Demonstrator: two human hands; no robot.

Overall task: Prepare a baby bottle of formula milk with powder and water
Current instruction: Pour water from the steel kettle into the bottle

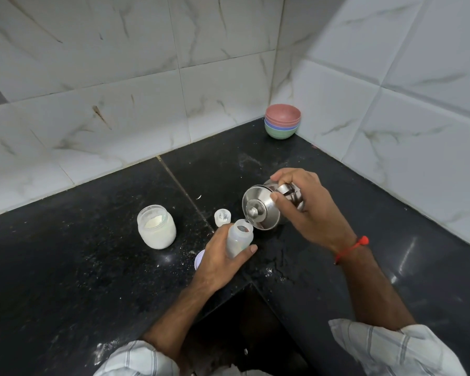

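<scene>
Head-camera view of a black stone countertop (92, 267) set in a corner of marble-patterned wall tiles (106, 63). The open baby bottle (238, 240), translucent and without its cap, is held just above the counter near its inner corner; the fingers of the left hand (220, 263) are wrapped around its body, thumb on the right side. A steel jug (263, 207) with its lid on is gripped in the right hand (307, 210), fingers closed over its top and handle, and is tipped steeply so that its spout is brought to the bottle's mouth. Whether liquid is flowing cannot be told. A glass jar (157, 227) of white powder is seen standing open to the left of the bottle, well apart from it. A small white cap (223, 217) is placed between jar and jug. A pale round lid (199, 260) is partly hidden behind the left hand. Stacked coloured bowls (282, 125) are kept in the far corner. A red thread (352, 248) is worn on the right wrist. Spilt powder specks are scattered on the counter.
</scene>
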